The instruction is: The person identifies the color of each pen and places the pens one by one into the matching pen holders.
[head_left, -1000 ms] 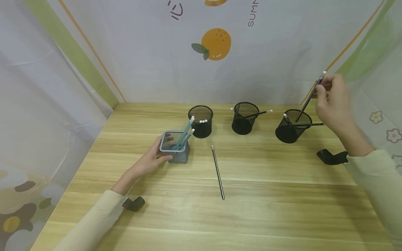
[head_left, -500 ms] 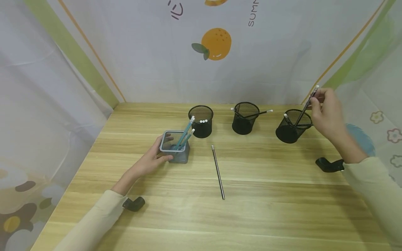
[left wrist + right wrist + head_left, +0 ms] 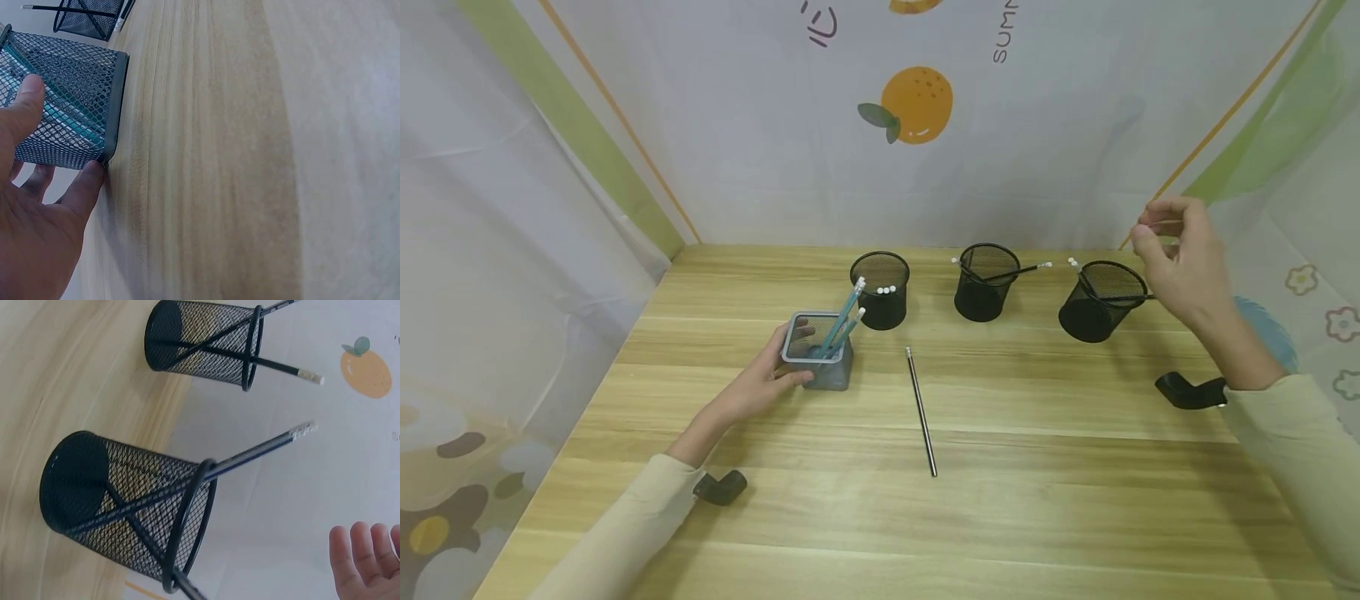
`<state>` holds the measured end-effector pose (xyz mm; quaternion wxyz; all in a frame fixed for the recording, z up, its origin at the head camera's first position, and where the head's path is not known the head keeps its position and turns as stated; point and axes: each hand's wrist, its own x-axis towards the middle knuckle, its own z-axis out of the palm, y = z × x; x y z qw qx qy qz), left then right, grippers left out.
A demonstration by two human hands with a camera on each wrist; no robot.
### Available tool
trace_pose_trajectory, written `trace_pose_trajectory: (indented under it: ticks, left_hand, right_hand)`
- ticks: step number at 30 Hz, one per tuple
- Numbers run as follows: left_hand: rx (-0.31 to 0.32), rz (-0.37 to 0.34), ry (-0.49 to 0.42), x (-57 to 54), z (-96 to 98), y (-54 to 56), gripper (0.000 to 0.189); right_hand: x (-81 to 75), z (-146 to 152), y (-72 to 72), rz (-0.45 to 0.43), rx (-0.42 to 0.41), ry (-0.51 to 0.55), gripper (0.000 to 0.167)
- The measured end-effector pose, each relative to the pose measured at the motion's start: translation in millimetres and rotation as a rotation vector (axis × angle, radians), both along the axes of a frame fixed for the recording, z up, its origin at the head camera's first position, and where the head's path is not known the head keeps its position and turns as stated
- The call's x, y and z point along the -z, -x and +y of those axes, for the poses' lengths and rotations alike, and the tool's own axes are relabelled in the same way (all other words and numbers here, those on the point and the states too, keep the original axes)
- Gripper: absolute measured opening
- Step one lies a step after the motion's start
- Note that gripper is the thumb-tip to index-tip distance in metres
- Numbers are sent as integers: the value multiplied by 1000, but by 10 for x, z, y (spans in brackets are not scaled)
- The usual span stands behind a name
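Note:
My left hand holds a grey square mesh pen holder, thumb on the near side and fingers behind it. Two teal pencils with white erasers lean inside. In the left wrist view, the thumb lies across the mesh and a fingertip meets the lower corner. My right hand is raised beside the rightmost black round pen holder, with nothing in its fingers. Dark pencils lean to both sides there; in the right wrist view one pencil stands out past the rim, apart from the fingers.
Two more black round mesh pen holders stand along the back: the middle one with dark pencils, the left one with several white tips showing. A black pencil lies mid-table. A printed curtain hangs behind.
My right hand has lowered a dark pencil into the rightmost pen holder and let go. The pencil now leans left there. My left hand and the square holder have stayed put.

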<state>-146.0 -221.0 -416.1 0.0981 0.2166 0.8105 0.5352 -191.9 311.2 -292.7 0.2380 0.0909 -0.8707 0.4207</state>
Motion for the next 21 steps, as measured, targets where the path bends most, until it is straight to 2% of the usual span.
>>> trace_pose_trajectory:
  ticks: [9,14,21]
  left_hand:
    - [0,-4,-6,-3,4,0,79]
    - [-1,-4,-7,1,0,1,79]
    - [-1,-10,-5,0,-1,3,79]
  right_hand:
    - [22,-91,-38,11,-33,21,39]
    - [23,-130,-70,-28,-51,17,39]
    - [41,-193,-123,-52,-97,52,25]
